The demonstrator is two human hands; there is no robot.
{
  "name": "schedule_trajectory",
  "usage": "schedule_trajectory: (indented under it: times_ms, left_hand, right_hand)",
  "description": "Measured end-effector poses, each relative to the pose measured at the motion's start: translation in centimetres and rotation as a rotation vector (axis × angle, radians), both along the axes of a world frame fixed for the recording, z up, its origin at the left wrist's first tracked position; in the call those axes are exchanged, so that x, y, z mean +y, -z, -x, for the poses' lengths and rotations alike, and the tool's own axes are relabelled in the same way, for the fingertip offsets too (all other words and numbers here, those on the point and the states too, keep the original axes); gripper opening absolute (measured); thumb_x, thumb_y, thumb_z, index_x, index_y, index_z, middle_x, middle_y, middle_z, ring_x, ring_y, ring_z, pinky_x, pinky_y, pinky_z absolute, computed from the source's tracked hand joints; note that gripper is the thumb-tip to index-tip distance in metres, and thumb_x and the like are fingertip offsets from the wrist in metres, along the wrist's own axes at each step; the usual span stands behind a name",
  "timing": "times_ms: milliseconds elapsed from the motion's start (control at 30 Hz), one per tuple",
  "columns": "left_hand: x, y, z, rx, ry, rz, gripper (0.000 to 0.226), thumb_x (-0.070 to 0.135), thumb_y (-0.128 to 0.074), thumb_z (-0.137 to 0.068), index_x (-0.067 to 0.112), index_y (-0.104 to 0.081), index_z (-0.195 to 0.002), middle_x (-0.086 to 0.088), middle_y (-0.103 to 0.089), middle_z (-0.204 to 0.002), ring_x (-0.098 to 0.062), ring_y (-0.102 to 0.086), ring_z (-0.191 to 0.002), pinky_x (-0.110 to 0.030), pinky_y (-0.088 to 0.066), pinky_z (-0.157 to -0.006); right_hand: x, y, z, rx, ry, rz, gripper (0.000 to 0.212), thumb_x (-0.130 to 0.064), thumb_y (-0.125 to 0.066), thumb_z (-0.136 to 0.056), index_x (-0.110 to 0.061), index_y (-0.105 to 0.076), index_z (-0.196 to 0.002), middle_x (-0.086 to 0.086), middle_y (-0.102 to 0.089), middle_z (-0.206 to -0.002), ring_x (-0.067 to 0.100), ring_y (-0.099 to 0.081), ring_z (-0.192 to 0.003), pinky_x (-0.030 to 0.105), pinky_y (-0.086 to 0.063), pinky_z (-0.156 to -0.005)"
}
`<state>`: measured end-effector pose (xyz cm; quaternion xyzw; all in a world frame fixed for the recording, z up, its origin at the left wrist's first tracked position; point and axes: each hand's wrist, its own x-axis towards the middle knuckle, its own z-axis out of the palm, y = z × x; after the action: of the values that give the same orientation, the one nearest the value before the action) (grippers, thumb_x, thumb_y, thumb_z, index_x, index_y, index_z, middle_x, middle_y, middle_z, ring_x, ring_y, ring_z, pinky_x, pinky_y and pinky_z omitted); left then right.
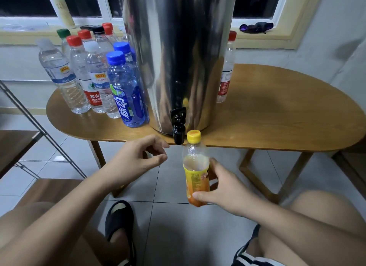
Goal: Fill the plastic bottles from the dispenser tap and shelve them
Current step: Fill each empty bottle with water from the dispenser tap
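Just below the table's [277, 117] front edge, right of the tap [179, 127] and near it: the bottle [196, 174], clear of any surface. Gripped low in the right hand [221, 188], thumb across the foot of the label, fingers curled round the far side. Left hand [138, 158] just left of the tap, holding nothing, thumb and forefinger a little parted, other fingers loosely curled.

Cap [194, 136] on. Fill level hard to read through the cloudy neck, so hard to say whether filling is done. Judging by the parted left fingers, probably a cap step in hand.

- If unfilled: pinch the cap with the left hand, twist it off against a firm right-hand grip, then bring the mouth squarely under the spout before touching the lever.
- If full: check the cap is tight before turning to the rack [39, 135] at left.
- Either way, grip firmly but not hard; thin plastic likely to buckle and spill.

Long axis close to upright, cap end up and leaning a touch towards the tap, base down towards the floor. Keep it so.
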<state>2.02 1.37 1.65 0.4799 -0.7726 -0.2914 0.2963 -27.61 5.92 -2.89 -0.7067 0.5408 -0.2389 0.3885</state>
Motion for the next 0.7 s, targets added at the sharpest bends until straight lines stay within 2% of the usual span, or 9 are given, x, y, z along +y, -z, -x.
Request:
schedule_trajectory:
  times_ms: [167, 367, 433, 567, 633, 700]
  left_hand:
    - [0.9, -0.6, 0.8, 0.093, 0.128, -0.094, 0.025, 0.023, -0.083, -0.096, 0.024, -0.073, -0.119, 0.003, -0.078, -0.106, -0.017, -0.073, -0.100, -0.031, -0.058, -0.081]
    - [1.4, -0.6, 1.5, 0.222, 0.149, -0.105, 0.025, 0.028, -0.081, -0.095, 0.020, -0.076, -0.118, -0.002, -0.077, -0.109, -0.021, -0.073, -0.101, -0.031, -0.059, -0.090]
    - [1.4, -0.6, 1.5, 0.233, 0.148, -0.106, 0.021, 0.026, -0.081, -0.095, 0.018, -0.077, -0.114, -0.003, -0.077, -0.107, -0.021, -0.072, -0.099, -0.031, -0.059, -0.089]
    - [1.4, -0.4, 1.5, 0.164, 0.140, -0.120, 0.016, 0.026, -0.083, -0.095, 0.023, -0.077, -0.109, 0.003, -0.077, -0.104, -0.018, -0.073, -0.097, -0.030, -0.059, -0.085]
    - [1.6, -0.2, 1.7, 0.127, 0.140, -0.121, 0.015, 0.026, -0.084, -0.095, 0.025, -0.076, -0.107, 0.007, -0.077, -0.103, -0.015, -0.072, -0.096, -0.024, -0.058, -0.083]
    - [1.8, -0.1, 1.8, 0.113, 0.138, -0.133, 0.015, 0.027, -0.085, -0.095, 0.026, -0.076, -0.107, 0.010, -0.076, -0.103, -0.012, -0.072, -0.095, -0.026, -0.059, -0.082]
  right_hand:
    - [0.0, 1.0, -0.3, 0.146, -0.081, -0.066, 0.069, -0.055, -0.091, -0.072, -0.049, -0.049, -0.126, -0.019, -0.067, -0.115, 0.005, -0.066, -0.108, 0.036, -0.061, -0.093]
    - [0.3, 0.8, -1.1, 0.232, -0.168, -0.099, 0.071, -0.057, -0.090, -0.072, -0.047, -0.047, -0.127, -0.017, -0.065, -0.117, 0.009, -0.066, -0.107, 0.040, -0.063, -0.092]
    - [0.3, 0.7, -1.2, 0.198, -0.162, -0.089, 0.071, -0.058, -0.091, -0.072, -0.047, -0.047, -0.128, -0.020, -0.064, -0.120, 0.005, -0.064, -0.111, 0.039, -0.062, -0.095]
    - [-0.1, -0.6, -1.4, 0.005, -0.114, -0.067, 0.075, -0.049, -0.095, -0.075, -0.051, -0.046, -0.132, -0.029, -0.059, -0.126, -0.003, -0.059, -0.121, 0.037, -0.059, -0.101]
    - [-0.2, -1.0, -1.5, -0.059, -0.112, -0.063, 0.076, -0.041, -0.095, -0.077, -0.050, -0.046, -0.135, -0.031, -0.057, -0.125, -0.002, -0.058, -0.123, 0.038, -0.059, -0.101]
    - [-0.2, -1.1, -1.6, -0.068, -0.132, -0.061, 0.076, -0.040, -0.094, -0.079, -0.049, -0.046, -0.137, -0.027, -0.057, -0.128, 0.002, -0.058, -0.125, 0.039, -0.060, -0.101]
